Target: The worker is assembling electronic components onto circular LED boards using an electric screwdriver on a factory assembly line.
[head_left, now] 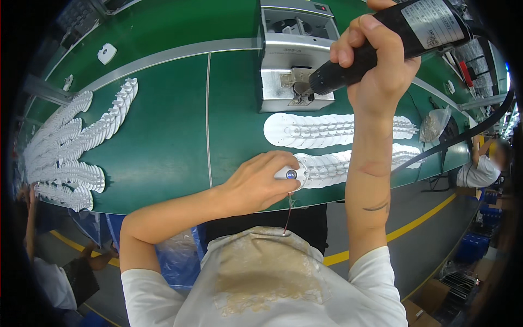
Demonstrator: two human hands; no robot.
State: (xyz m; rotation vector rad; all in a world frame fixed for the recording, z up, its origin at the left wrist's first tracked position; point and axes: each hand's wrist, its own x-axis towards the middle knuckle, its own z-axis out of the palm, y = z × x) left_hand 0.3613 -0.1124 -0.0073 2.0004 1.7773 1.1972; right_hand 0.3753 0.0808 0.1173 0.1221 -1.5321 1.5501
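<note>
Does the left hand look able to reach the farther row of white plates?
Probably yes: the farther row lies just beyond the left hand, with nothing visible between them, though the hand is busy holding a white part.

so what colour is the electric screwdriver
The electric screwdriver is black with a silver label, head view.

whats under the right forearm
Two rows of overlapping white parts show on both sides of the right forearm; whatever it covers between, including whether the rows continue unbroken, can't be seen.
</note>
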